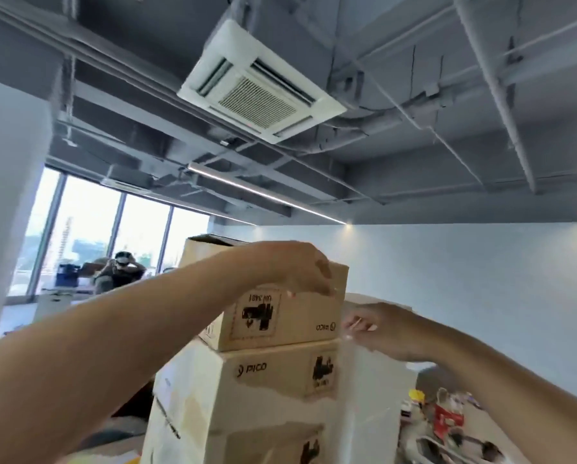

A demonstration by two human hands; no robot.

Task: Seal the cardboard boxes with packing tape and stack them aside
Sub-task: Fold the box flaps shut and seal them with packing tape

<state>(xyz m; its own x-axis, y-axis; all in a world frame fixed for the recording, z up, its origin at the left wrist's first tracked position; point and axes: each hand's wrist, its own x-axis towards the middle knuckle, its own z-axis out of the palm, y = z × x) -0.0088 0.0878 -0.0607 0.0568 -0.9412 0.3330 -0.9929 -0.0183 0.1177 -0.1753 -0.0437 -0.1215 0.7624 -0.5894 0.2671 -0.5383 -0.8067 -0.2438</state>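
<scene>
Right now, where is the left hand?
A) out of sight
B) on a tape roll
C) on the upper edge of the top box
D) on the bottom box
C: the left hand curls its fingers over the upper front edge of the top box of the stack.

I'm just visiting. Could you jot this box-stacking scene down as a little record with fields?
Stack: three cardboard boxes in view, one atop another
Top box: printing upside down, rests on the middle box
Left grip: hand lies over the top box's upper front edge
Right grip: hand by the top box's right corner, fingers bent; contents unclear
Background: ceiling air unit, person near the windows
</scene>
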